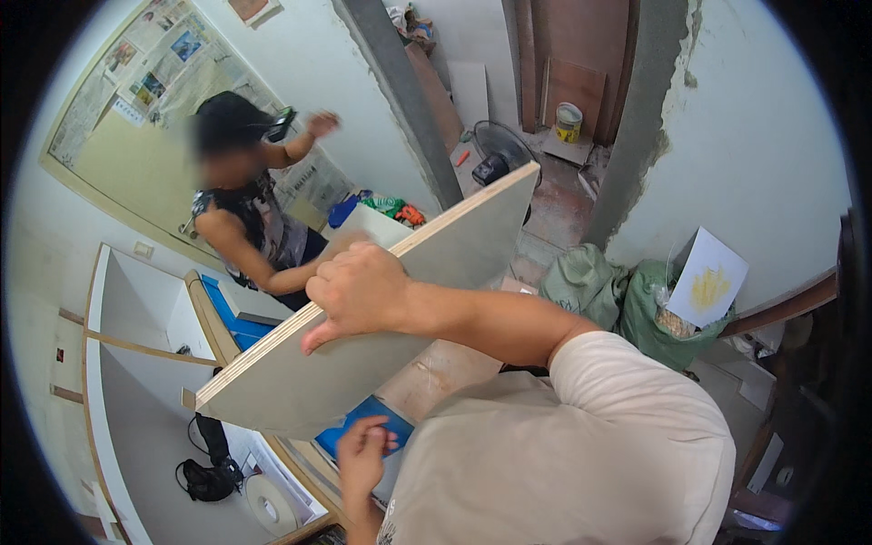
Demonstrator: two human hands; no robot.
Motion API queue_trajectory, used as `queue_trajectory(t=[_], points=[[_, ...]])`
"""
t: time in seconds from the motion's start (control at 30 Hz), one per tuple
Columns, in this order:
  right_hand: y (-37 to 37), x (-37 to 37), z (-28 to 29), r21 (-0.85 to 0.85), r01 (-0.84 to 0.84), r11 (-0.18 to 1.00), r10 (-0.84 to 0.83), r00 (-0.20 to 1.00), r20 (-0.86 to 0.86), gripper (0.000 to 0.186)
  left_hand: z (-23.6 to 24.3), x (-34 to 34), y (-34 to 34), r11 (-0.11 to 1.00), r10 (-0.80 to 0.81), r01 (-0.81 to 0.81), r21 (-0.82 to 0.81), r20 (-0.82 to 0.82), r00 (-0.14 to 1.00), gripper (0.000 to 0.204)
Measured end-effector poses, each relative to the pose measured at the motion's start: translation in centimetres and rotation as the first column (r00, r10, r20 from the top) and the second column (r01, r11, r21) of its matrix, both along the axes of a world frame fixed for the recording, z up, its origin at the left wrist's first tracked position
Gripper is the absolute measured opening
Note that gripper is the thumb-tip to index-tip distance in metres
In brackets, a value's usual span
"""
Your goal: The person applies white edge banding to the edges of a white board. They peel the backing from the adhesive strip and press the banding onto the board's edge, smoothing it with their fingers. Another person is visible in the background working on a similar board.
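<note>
Beige shirt [572, 463] is filling the near foreground. Wearer's right hand [359, 286] is clamping the top edge of the grey-faced plywood panel [363, 368], thumb on the near face. Panel is standing on edge, slanting across the view between wearer and co-worker [245, 209]. Left hand [363, 452] is hovering below, half-curled and gripping nothing visible, just beside the blue sheet [377, 409]. Hands are working well apart. Co-worker's blurred hand is showing behind the top edge; can't tell if it's touching.

Step in hand is looking like steadying the panel. One top grip is probably leaving it free to swing, so bringing the left hand under the lower edge should help. Worth watching both ends: near corner is overhanging the open cabinet [136, 400], far corner is pointing toward the fan [491, 170]. Syncing with co-worker before shifting weight.
</note>
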State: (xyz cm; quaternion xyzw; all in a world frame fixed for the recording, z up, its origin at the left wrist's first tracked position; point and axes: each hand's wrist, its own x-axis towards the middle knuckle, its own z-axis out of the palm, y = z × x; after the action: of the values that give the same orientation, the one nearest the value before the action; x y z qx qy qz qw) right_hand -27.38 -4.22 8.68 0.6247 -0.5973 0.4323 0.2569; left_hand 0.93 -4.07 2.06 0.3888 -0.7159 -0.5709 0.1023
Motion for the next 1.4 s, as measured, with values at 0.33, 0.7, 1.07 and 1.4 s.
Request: queue_trajectory(t=[0.33, 0.7, 1.07, 1.4], points=[[-3.6, 5.5, -7.6, 0.113, -0.305, 0.946, 0.315, 0.945, -0.085, 0.032, 17.2, -30.9, 4.8, 0.174, -0.292, 0.516, -0.839, 0.456, 0.841, 0.060], [-1.5, 7.3, -3.9, 0.278, -0.412, 0.868, 0.432, 0.902, -0.010, 0.030, 8.9, -30.1, -0.1, 0.211, -0.199, 0.838, -0.504, 0.817, 0.541, 0.060], [-4.7, 14.1, 1.6, 0.030, -0.635, 0.772, 0.635, 0.770, -0.064, 0.025, 17.0, -25.8, -1.5, 0.189, -0.241, 0.783, -0.593, 0.745, 0.622, 0.050], [3.0, 11.4, 6.5, 0.080, -0.435, 0.897, 0.416, 0.768, -0.487, 0.022, 24.6, -18.3, -6.5, 0.426, -0.276, 0.158, -0.891, 0.039, 0.960, 0.044]])
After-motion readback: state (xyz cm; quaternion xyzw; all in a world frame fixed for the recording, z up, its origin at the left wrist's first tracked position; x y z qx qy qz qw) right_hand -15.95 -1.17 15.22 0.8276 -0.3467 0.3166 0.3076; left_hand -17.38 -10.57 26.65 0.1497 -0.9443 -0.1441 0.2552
